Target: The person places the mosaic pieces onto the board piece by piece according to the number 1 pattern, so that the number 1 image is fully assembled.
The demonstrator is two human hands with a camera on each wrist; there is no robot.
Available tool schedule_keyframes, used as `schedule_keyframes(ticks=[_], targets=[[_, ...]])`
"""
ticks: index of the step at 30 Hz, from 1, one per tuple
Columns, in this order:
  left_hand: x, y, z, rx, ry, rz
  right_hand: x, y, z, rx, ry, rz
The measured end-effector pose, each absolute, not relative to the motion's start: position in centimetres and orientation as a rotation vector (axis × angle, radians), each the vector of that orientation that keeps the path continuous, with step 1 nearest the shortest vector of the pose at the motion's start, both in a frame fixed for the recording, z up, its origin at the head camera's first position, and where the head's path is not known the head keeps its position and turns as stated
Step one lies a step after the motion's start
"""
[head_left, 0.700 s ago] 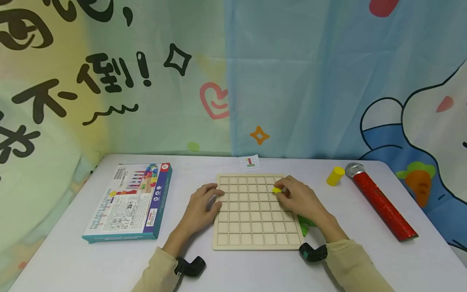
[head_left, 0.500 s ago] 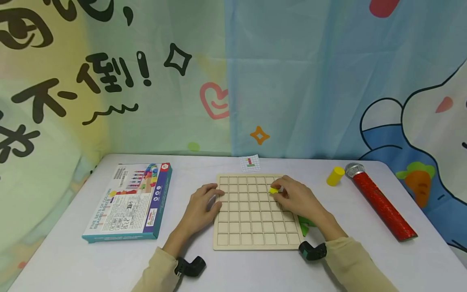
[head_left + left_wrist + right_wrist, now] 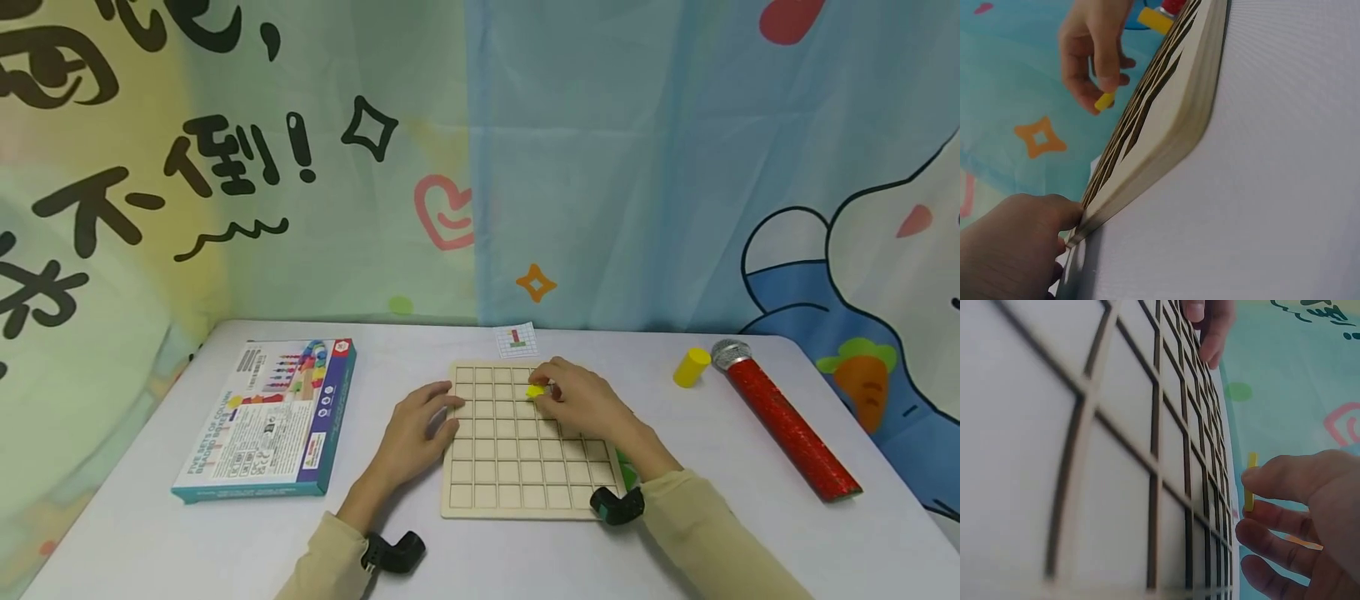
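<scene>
My right hand (image 3: 581, 402) pinches a small flat yellow piece (image 3: 535, 391) between thumb and fingertips, over the far part of a wooden grid board (image 3: 497, 472). The right wrist view shows this yellow piece (image 3: 1250, 481) edge-on as a thin strip, apart from the board's surface. My left hand (image 3: 414, 429) touches the left edge of the board with its fingertips and thumb. In the left wrist view that hand (image 3: 1016, 244) meets the board's edge, some fingers partly hidden. The board's squares hold no pieces where I can see them.
Green pieces (image 3: 626, 471) lie partly hidden at the board's right edge. Behind the board is a small printed grid card (image 3: 516, 340). A yellow cylinder (image 3: 692, 367) and a red microphone (image 3: 791, 425) lie to the right, a boxed game (image 3: 262, 421) to the left.
My right hand has moved left across the board with the yellow piece. The left hand stays at the board's edge. The head view has shifted slightly.
</scene>
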State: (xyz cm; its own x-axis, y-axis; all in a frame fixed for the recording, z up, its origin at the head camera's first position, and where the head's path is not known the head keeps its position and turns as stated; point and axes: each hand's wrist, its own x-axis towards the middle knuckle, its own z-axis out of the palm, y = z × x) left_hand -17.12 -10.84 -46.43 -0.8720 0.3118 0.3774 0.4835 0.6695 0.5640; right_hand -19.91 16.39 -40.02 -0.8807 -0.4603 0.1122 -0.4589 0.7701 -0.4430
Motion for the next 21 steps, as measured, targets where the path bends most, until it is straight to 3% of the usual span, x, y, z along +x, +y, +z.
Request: schedule_keyframes(ticks=[21], targets=[[-17.0, -10.7, -46.3, -0.610, -2.672, -0.999, -21.8, 13.2, -41.1, -0.873, 2.864, -0.721]])
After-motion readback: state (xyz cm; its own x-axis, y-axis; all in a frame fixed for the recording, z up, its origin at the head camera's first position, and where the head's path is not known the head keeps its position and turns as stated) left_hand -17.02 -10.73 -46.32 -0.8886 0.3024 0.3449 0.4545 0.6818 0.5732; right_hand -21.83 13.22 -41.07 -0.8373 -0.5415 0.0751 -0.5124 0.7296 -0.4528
